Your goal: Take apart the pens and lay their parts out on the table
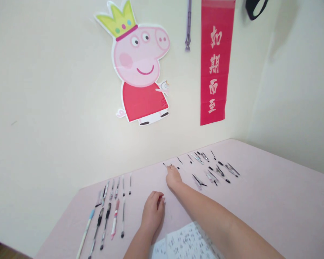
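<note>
My right hand point(174, 177) reaches to the back edge of the pink table, its fingers pinched together and pointing down. What they hold is too small to make out. Just left of the fingertips lies a tiny dark-tipped piece point(164, 164). Beyond the hand, to the right, are a thin black piece point(180, 160) and a small black bit point(178, 168). My left hand point(152, 212) rests nearer to me on the tabletop, fingers loosely bent with a gap to the thumb; nothing shows in it. Left of it lies a clear pen refill point(123, 218) with a black end.
Several pens and refills lie in two rows at left, among them a pink-and-white pen point(115, 218) and a blue-capped pen point(85, 233). Groups of pen parts point(212, 177) lie at right. A written sheet point(187, 242) is under my forearms. The wall point(56, 108) borders the table's back.
</note>
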### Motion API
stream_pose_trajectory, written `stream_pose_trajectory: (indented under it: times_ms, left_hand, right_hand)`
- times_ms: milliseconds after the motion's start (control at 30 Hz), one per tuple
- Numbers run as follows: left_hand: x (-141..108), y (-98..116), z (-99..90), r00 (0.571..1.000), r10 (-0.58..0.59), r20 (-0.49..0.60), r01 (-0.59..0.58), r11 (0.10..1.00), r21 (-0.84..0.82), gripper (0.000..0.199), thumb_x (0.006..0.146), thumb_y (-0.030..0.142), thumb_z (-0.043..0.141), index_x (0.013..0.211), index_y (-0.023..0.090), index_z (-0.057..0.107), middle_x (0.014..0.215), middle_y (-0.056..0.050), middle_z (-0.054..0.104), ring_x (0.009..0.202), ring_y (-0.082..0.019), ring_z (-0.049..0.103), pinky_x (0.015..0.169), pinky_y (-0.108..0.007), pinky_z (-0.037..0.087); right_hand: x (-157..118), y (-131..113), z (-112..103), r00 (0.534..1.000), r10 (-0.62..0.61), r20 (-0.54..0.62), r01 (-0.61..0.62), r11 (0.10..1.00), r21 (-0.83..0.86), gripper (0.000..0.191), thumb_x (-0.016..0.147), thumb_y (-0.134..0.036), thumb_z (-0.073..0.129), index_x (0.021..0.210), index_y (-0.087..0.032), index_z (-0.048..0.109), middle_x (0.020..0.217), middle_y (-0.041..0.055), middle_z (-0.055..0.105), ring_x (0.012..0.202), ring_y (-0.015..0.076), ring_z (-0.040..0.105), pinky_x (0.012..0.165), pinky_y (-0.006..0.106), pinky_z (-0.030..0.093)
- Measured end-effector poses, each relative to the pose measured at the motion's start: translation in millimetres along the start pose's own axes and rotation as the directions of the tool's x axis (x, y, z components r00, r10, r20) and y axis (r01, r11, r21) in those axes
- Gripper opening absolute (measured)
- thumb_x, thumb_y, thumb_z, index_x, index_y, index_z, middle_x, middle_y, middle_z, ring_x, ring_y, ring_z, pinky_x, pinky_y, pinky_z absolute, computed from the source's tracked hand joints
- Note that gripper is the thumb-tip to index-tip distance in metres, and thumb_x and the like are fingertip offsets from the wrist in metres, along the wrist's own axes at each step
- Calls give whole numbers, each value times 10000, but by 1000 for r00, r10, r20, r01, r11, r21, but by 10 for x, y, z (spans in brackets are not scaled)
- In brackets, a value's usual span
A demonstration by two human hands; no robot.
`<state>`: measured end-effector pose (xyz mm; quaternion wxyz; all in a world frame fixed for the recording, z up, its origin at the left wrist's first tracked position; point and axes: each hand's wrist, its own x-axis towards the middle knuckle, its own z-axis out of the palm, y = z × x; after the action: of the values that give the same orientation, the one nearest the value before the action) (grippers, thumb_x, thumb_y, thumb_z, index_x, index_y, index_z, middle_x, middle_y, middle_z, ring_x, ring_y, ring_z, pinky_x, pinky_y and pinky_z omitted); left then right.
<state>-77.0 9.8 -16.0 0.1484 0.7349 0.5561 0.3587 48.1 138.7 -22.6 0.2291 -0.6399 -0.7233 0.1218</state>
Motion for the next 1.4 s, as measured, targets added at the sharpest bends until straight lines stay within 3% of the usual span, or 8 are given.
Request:
stream_pose_trajectory:
  times_ms: [167, 267, 400, 600, 733, 867, 1100, 1400]
  left_hand:
    - [-6, 24, -14, 1000, 10, 10, -10, 1000, -4, 150, 805, 209, 419, 854, 190, 560, 823, -51, 580, 786, -185, 561, 734, -344, 448]
    - [-8, 28, -16, 1000, 18, 9, -18, 1000, -14, 152, 795, 202, 426, 853, 191, 565, 823, -52, 583, 786, -188, 563, 737, -349, 451]
    - [-1, -11, 6, 1000, 18, -8, -18, 999, -38, 151, 774, 168, 424, 820, 189, 566, 811, -47, 581, 788, -188, 560, 744, -350, 451]
    - [-7, -45, 14, 999, -13, -30, 11, 996, -85, 244, 634, 17, 358, 591, 187, 528, 723, -25, 550, 720, -158, 541, 713, -314, 442]
    - [-23, 15, -28, 1000, -5, 18, 6, 997, -73, 257, 573, -1, 356, 438, 186, 469, 726, -45, 583, 735, -162, 541, 735, -322, 422]
    - [-30, 45, -54, 1000, 16, 13, -16, 1000, -24, 257, 577, -2, 367, 435, 187, 470, 691, -46, 589, 738, -174, 533, 726, -330, 411]
    - [-45, -70, -38, 992, -26, -124, 38, 995, 94, 155, 689, 85, 459, 707, 174, 584, 758, -38, 583, 781, -188, 535, 752, -350, 416]
    - [-47, -75, -59, 998, -24, -57, 37, 973, 229, 177, 761, 147, 452, 813, 162, 621, 852, -61, 603, 849, -188, 550, 814, -347, 416]
  right_hand:
    - [-157, -70, -164, 995, -83, 49, 83, 996, -15, 587, 762, -61, 383, 1348, -47, 351, 1424, 151, 310, 1329, 226, 235, 1085, 363, 162]
    - [-409, -157, -313, 984, -158, 85, 160, 987, -8, 578, 766, -113, 418, 1336, -30, 366, 1434, 156, 282, 1336, 224, 217, 1094, 339, 145]
    - [-930, -205, -463, 896, -395, 202, 400, 916, 13, 487, 783, -179, 427, 1248, -49, 486, 1409, 166, 333, 1324, 259, 242, 1090, 400, 148]
    - [-1430, -104, -579, 876, -414, 249, 413, 909, 60, 516, 797, -236, 438, 1279, -52, 455, 1400, 178, 346, 1310, 278, 269, 1087, 410, 170]
    - [-1546, -97, -613, 871, -368, 325, 358, 929, 91, 533, 815, -278, 433, 1299, -56, 432, 1400, 192, 337, 1299, 293, 288, 1078, 422, 193]
    - [-1624, -83, -542, 885, -371, 280, 349, 929, 126, 502, 828, -285, 434, 1283, -75, 460, 1401, 181, 342, 1298, 289, 290, 1084, 417, 181]
    - [-1637, 41, -520, 872, -454, 182, 428, 888, 168, 433, 834, -258, 434, 1241, -135, 516, 1364, 122, 422, 1264, 246, 351, 1094, 408, 165]
    - [-1581, 61, -549, 866, -463, 188, 424, 880, 213, 425, 813, -226, 451, 1221, -141, 534, 1346, 119, 443, 1252, 241, 363, 1082, 400, 201]
